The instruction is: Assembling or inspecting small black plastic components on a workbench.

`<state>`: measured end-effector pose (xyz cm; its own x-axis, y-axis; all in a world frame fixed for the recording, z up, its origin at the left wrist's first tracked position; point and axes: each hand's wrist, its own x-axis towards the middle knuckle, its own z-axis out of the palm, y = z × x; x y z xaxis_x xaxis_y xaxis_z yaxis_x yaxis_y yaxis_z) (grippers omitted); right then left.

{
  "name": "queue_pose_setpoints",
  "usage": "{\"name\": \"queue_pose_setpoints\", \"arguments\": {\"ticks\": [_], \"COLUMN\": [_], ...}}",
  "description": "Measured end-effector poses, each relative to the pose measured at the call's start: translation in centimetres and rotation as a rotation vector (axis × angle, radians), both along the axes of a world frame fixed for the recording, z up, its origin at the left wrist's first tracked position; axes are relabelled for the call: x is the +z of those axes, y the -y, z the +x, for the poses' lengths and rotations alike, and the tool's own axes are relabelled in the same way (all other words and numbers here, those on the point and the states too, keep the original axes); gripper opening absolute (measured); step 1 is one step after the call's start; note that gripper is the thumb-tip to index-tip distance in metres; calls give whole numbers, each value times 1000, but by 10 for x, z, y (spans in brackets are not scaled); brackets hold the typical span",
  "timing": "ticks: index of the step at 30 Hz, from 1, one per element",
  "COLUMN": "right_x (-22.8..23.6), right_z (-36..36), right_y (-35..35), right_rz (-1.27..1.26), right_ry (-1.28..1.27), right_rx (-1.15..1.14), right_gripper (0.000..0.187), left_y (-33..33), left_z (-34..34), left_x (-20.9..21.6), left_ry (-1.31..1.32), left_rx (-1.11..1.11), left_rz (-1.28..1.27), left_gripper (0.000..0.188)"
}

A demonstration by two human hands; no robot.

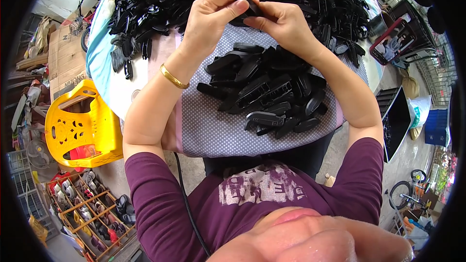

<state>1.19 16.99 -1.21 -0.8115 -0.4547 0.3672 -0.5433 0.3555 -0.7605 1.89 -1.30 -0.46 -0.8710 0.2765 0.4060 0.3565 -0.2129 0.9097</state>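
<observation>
The left hand (206,22) and right hand (287,23) pinch a black part (252,8) between them, above the worktop (110,80). A small pile (267,87) lies nearer on the dotted cloth (206,133); a larger pile (155,0) spreads far beyond. A yellow chair (108,131) stands left.

parts pile (267,85) lies on cloth (204,128), heap (335,0) behind.
</observation>
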Motion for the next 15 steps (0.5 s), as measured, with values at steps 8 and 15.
{"name": "queue_pose_setpoints", "arguments": {"ticks": [8,15], "right_x": [5,-20], "right_z": [-30,-30], "right_y": [-18,12], "right_rz": [173,507], "right_ry": [-123,-488], "right_rx": [197,-2], "right_gripper": [27,33], "left_y": [3,-24], "left_z": [2,47], "left_x": [22,29], "left_ry": [7,-498], "left_rx": [-2,-276], "left_rz": [-180,-701], "left_gripper": [23,33]}}
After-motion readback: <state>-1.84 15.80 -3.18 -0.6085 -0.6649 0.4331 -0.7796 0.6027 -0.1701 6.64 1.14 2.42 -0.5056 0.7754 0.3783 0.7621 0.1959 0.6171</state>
